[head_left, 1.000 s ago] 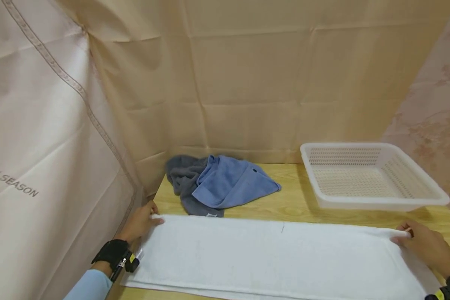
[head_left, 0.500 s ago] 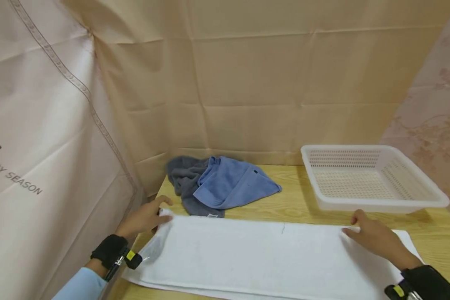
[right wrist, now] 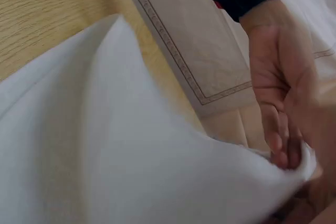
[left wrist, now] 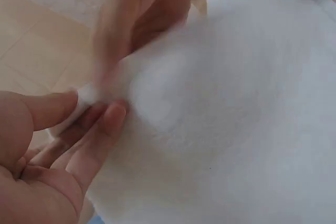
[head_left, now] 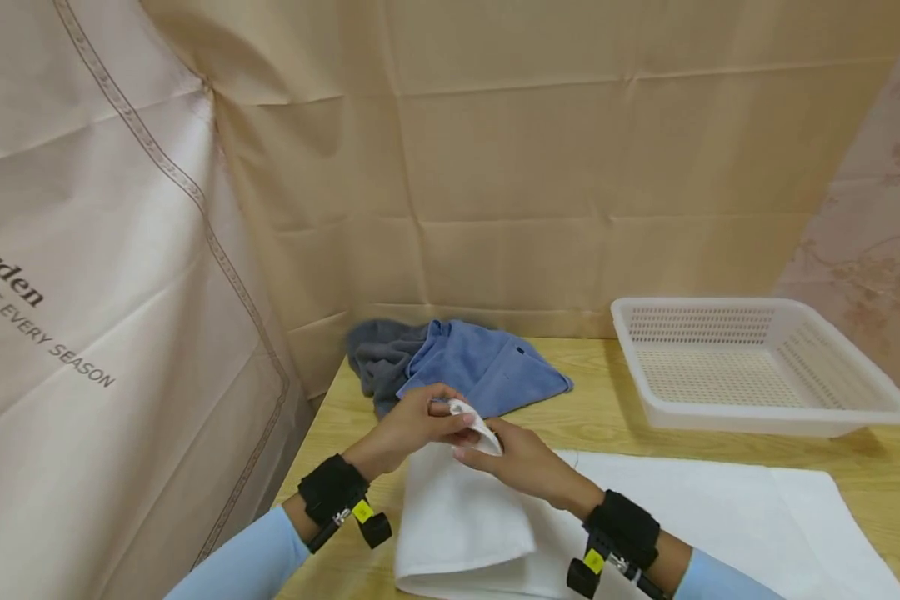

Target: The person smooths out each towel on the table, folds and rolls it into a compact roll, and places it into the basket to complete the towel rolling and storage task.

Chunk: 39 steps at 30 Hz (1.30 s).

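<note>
A long white towel (head_left: 682,508) lies folded on the table, its left end lifted and bent over toward the right. My left hand (head_left: 408,429) pinches the raised edge between thumb and fingers, as the left wrist view also shows. Right beside it, my right hand (head_left: 528,458) grips the same edge, thumb in front; it is blurred in the left wrist view. The lifted part of the towel (right wrist: 173,145) slopes down from both hands in the right wrist view. Beneath the hands, the towel's left portion forms a loose fold.
Behind the hands, a blue cloth (head_left: 487,367) lies partly over a dark grey cloth (head_left: 382,358). A white perforated plastic basket (head_left: 765,412) stands at the back right of the wooden table (head_left: 592,425). Hanging fabric sheets (head_left: 510,167) enclose the back and sides.
The right hand has let go of the towel's right end and crossed to the left end. Both hands have lifted that end and brought it rightward, folding it over the rest.
</note>
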Each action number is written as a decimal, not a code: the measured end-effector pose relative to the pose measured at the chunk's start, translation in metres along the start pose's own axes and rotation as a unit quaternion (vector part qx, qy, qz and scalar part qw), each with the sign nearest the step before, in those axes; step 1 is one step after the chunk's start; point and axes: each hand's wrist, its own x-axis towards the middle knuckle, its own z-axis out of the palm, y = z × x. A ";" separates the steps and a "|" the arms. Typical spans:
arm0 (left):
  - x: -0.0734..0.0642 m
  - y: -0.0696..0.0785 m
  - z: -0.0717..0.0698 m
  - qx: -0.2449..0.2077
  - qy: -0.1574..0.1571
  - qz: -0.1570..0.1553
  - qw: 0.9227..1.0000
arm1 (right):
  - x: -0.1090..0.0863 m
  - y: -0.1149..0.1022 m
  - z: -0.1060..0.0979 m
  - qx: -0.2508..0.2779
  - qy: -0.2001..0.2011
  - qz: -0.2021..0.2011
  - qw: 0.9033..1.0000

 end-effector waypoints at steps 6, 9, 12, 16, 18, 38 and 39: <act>0.016 -0.014 -0.002 0.179 -0.014 0.041 0.983 | -0.005 0.005 -0.009 -0.007 0.071 -0.018 0.997; 0.025 -0.031 -0.015 0.274 -0.049 0.040 0.960 | -0.013 0.003 -0.022 0.026 0.075 -0.008 0.997; 0.030 -0.049 -0.028 0.293 -0.094 0.021 0.951 | -0.023 -0.002 -0.037 0.057 0.090 -0.005 0.994; 0.029 -0.065 -0.036 0.257 -0.137 -0.002 0.957 | -0.043 -0.006 -0.061 0.069 0.106 -0.007 0.992; 0.028 -0.068 -0.036 0.237 -0.162 -0.001 0.958 | -0.055 -0.007 -0.075 0.062 0.115 -0.002 0.991; 0.028 -0.072 -0.018 0.251 -0.232 0.070 0.937 | -0.143 0.029 -0.168 0.078 0.174 0.099 0.977; 0.027 -0.073 -0.018 0.253 -0.228 0.073 0.937 | -0.145 0.036 -0.172 0.091 0.166 0.113 0.975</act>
